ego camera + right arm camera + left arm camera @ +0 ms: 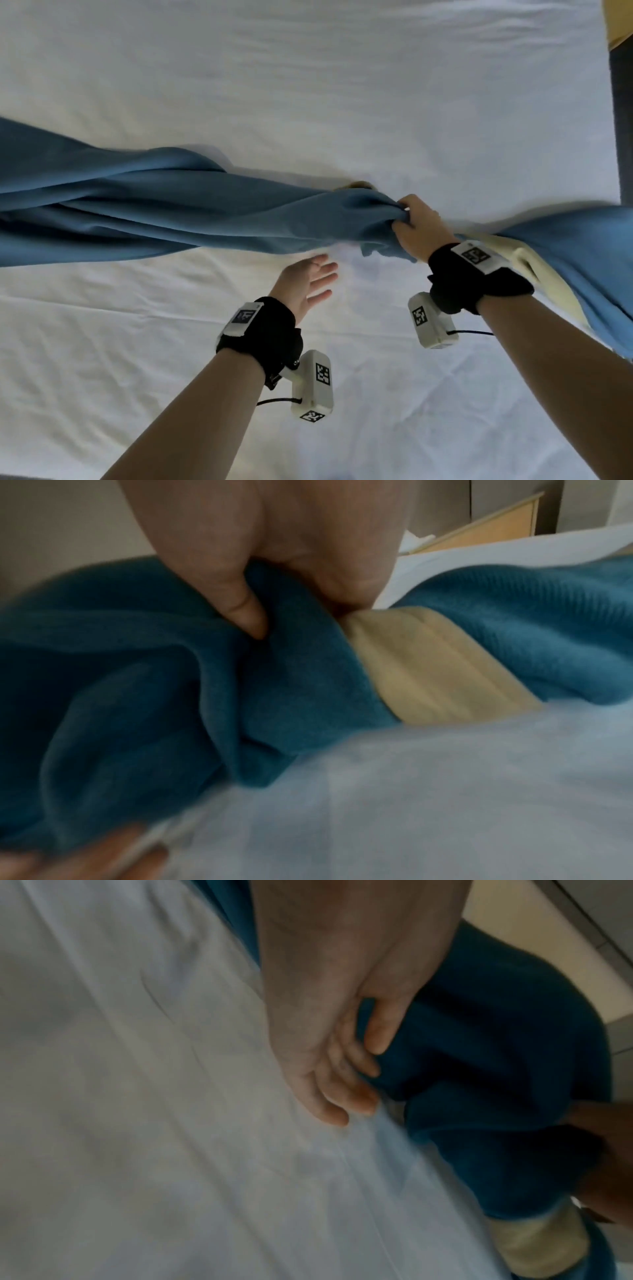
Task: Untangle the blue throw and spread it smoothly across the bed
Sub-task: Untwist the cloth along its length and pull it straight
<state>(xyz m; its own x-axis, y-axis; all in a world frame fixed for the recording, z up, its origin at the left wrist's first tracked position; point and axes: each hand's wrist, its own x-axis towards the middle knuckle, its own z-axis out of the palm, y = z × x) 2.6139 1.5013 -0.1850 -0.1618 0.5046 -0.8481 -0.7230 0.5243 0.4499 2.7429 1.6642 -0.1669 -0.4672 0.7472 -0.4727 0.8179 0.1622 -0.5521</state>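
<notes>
The blue throw (pixel 164 212) stretches twisted like a rope across the white bed (pixel 308 75), from the left edge to the right, with a cream underside (pixel 513 260) showing near my right wrist. My right hand (pixel 414 226) grips a bunch of the throw (pixel 291 669), thumb pressed into the fabric, and holds it lifted above the sheet. My left hand (pixel 308 281) hovers open, fingers straight, just below the twisted throw (pixel 479 1042) and holds nothing. In the left wrist view its fingertips (pixel 369 1066) lie close to the blue fabric.
The white sheet (pixel 171 359) is lightly wrinkled on both sides of the throw. A dark bed edge (pixel 620 120) runs down the right side, with a yellow patch (pixel 616 24) at the top right corner. A wooden piece of furniture (pixel 496 526) stands beyond the bed.
</notes>
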